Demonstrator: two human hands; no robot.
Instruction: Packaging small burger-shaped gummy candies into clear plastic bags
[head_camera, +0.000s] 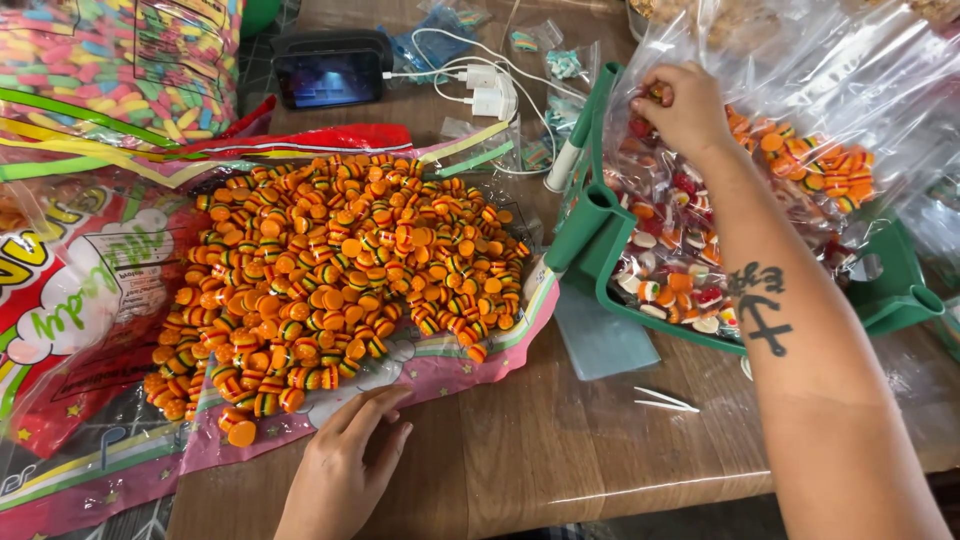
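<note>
A big heap of small orange burger-shaped gummy candies (340, 270) lies on an opened pink candy wrapper (420, 375) on the wooden table. My left hand (345, 460) rests flat at the wrapper's near edge, fingers spread, holding nothing. My right hand (685, 105) reaches over a green plastic tray (600, 235) and pinches a small candy above clear bags filled with mixed candies (680, 270). More orange burger candies (820, 170) show inside a clear bag at the right.
Large candy bags (110, 60) sit at the far left. A phone on a stand (330, 75), a white charger with cable (490, 95), a marker (565, 165) and white tweezers (665, 402) lie around the tray.
</note>
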